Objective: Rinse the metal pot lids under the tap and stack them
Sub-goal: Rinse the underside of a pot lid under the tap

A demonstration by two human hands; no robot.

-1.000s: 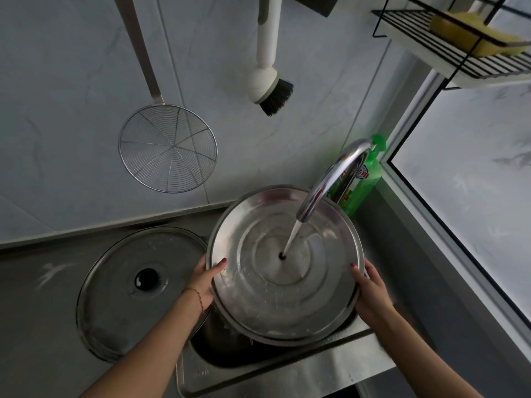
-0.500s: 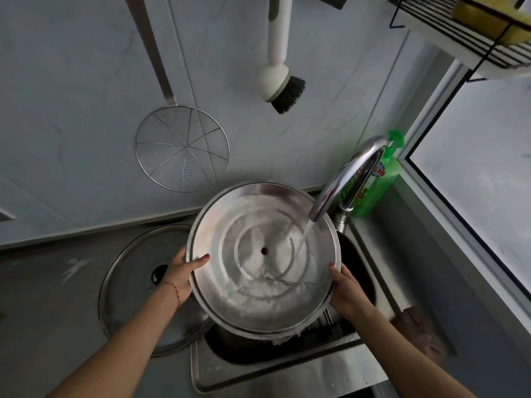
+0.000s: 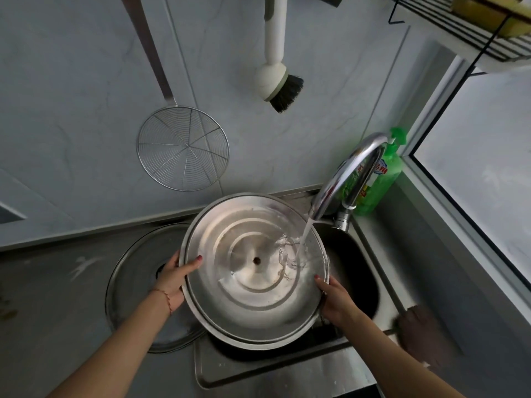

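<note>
A large round metal pot lid [image 3: 250, 271] is held over the sink [image 3: 353, 271], hollow underside up and tipped toward the viewer, most likely so that water runs across the inner face and drains off the low edge. The left hand [image 3: 172, 278] is clamped on the lid's left rim, thumb hooked over the edge and fingers hidden beneath; the right hand [image 3: 334, 300] grips the lower right rim in the same way. The two hands are set well apart on opposite sides, which steadies so wide a piece. Water from the curved tap [image 3: 344, 176] falls onto the right part of the lid's inner face, where it splashes. A second lid [image 3: 138, 285], knob side up, lies flat on the table just left of the sink and is partly covered by the held lid; it is judged to be where the lids are stacked. Behind the tap stands a green soap bottle [image 3: 385, 173]. A wire skimmer [image 3: 183, 148] and a dish brush [image 3: 277, 81] hang on the wall above.
</note>
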